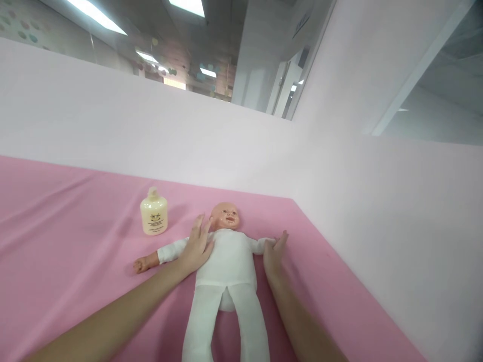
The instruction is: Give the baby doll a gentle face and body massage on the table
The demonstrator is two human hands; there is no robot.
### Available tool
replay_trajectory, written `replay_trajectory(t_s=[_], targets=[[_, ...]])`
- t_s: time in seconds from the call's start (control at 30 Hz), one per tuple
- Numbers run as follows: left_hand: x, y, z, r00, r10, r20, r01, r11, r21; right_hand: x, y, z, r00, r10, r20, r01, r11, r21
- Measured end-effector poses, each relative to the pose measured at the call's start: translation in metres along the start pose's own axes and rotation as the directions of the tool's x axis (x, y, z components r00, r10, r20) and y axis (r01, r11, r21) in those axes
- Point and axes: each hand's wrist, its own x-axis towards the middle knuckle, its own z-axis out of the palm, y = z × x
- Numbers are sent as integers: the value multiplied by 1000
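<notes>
A baby doll (pixel 226 266) in a white suit lies on its back on a pink cloth (pixel 68 236), head toward the far wall, arms spread. My left hand (pixel 196 246) lies flat with fingers apart on the doll's shoulder and upper arm on the left side. My right hand (pixel 274 254) rests flat over the end of the doll's other arm, covering its hand. Neither hand grips anything.
A cream-coloured pump bottle (pixel 153 213) stands upright on the cloth, just left of the doll's head. Pale pink walls (pixel 377 211) close in the surface at the back and on the right, meeting in a corner beyond the doll.
</notes>
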Motion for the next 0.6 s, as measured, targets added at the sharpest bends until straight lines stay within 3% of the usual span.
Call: replay_trajectory(t_s=[0.1,0.23,0.3,0.37,0.5,0.6], targets=[[27,6,7,999,-41,26,43,996,-77,-2,-13,9,993,-118,-8,117,992,-51],[71,5,27,990,-137,29,140,978,-158,7,-41,38,925,-318,207,324,946,3],[84,-1,39,992,-113,48,120,971,-208,15,-51,59,880,-299,369,309,951,35],[88,-9,50,988,-156,6,151,948,-281,23,-55,80,855,-255,452,250,966,70],[81,-22,61,962,-269,-38,230,882,-410,34,-47,109,871,-159,465,98,984,151],[76,-27,60,970,-232,-65,186,892,-412,34,-39,115,881,-104,462,32,987,160]])
